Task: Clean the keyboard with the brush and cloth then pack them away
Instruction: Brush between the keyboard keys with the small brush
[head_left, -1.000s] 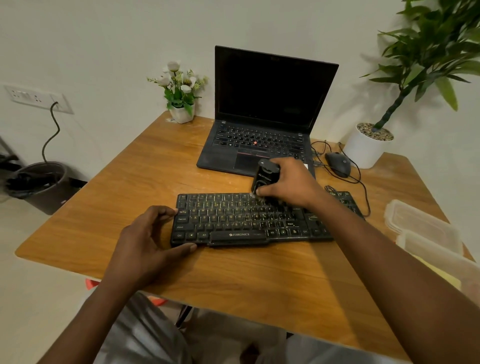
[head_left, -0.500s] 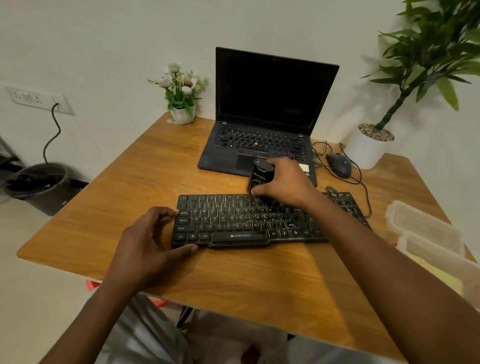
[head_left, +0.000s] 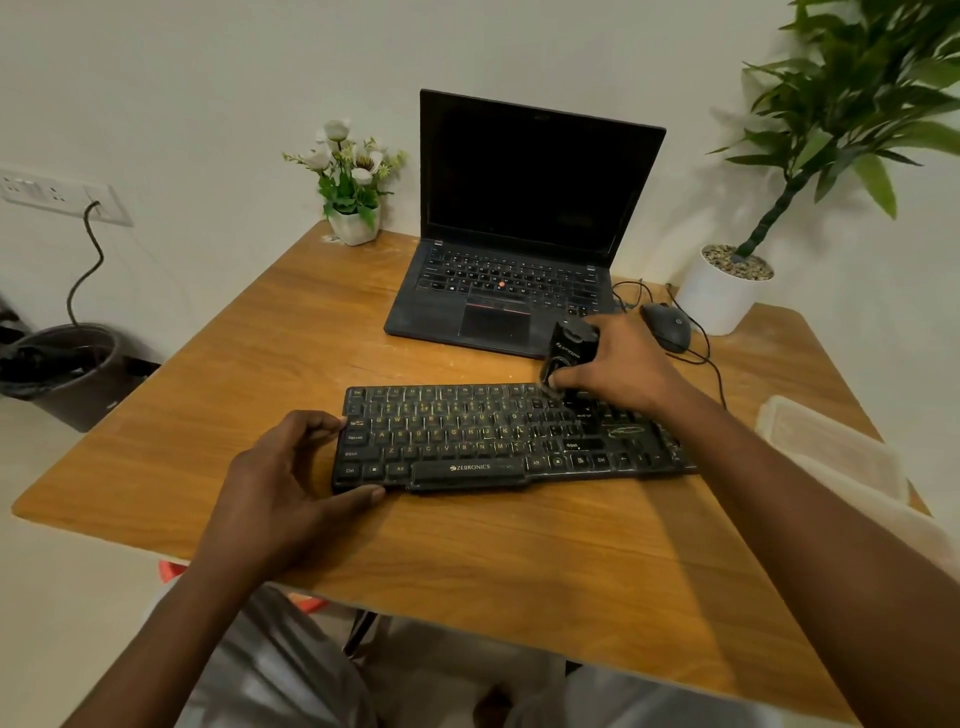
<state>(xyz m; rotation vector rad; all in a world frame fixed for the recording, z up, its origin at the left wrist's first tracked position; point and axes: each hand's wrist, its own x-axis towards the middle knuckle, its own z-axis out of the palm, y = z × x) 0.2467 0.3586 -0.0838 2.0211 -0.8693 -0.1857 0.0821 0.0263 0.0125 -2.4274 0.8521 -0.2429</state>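
A black keyboard (head_left: 478, 436) lies across the middle of the wooden table (head_left: 291, 332). My left hand (head_left: 291, 483) clasps its left end, thumb along the front edge and fingers at the back corner. My right hand (head_left: 623, 369) grips a black brush (head_left: 569, 348) and holds it upright on the keys of the upper right part of the keyboard. The bristles are hidden by my fingers. No cloth is visible to me.
An open black laptop (head_left: 509, 244) stands behind the keyboard. A wired mouse (head_left: 667, 325) and a white plant pot (head_left: 719, 291) sit at the back right, a small flower pot (head_left: 353, 223) at the back left. Clear plastic containers (head_left: 831, 447) lie at the right edge.
My right hand has slid the brush to the right along the top rows of the keyboard. My left hand has stayed on the keyboard's left end.
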